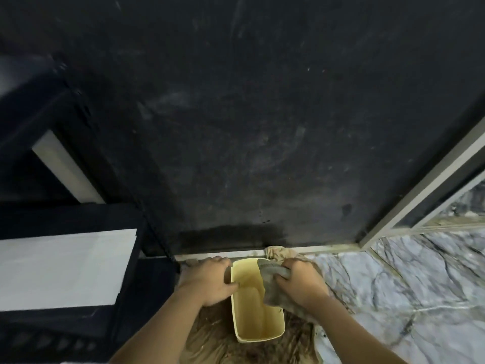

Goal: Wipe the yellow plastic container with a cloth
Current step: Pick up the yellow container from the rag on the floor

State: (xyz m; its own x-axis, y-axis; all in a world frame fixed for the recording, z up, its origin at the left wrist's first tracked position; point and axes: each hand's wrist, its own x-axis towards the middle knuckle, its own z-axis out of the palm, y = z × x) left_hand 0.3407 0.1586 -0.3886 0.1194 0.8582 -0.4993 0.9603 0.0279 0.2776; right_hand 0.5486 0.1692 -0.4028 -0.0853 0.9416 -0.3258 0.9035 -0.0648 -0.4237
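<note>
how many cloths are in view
2: a grey cloth gripped by the right hand over the yellow container; a tan cloth bunched by the wall behind it.

Body in view: 2 forearms + 2 hands only, entering from bottom edge of the head cam. Left hand and right hand both bare, no gloves. Forearms bare up to frame edge, no sleeve or cuff in view. No watch, band or bracelet on either wrist. No rings visible on fingers that show. Nails short, unpainted as far as can be told; res too soft for more. Left thumb and four fingers visible; right hand shows knuckles and back of hand, fingertips hidden. No marks or tattoos visible on the exposed parts. Rest of the person out of frame.
</note>
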